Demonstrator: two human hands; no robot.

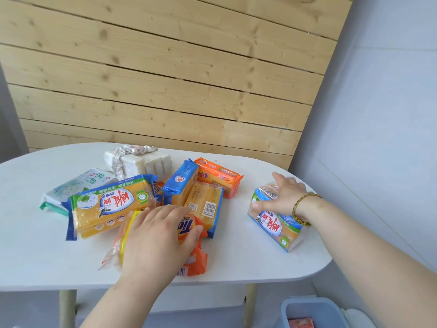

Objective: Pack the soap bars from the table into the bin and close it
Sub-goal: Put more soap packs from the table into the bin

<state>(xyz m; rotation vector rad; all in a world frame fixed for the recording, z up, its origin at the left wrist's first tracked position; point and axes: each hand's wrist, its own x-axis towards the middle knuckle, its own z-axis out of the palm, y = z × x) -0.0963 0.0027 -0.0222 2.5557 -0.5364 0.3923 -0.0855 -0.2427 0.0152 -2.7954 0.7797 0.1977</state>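
Several wrapped soap bars lie on the white table [236, 266]. My left hand [156, 237] lies on top of an orange-and-yellow soap pack [194, 261] near the front edge, its thumb curled round the pack's right side. My right hand [283, 197] grips a blue-and-yellow soap pack [274, 226] that lies apart at the right end of the table. A large blue-and-yellow pack [106, 207], a blue pack [182, 183], an orange pack [217, 176], a green-white pack [71, 188] and white bars [142, 164] lie in the middle. The blue bin [314, 313] stands open on the floor at bottom right.
A red item [300, 324] lies inside the bin. A pale object, perhaps the lid [359, 318], sits to the right of the bin. A wooden plank wall [165, 79] stands behind the table and a grey wall [378, 114] at the right.
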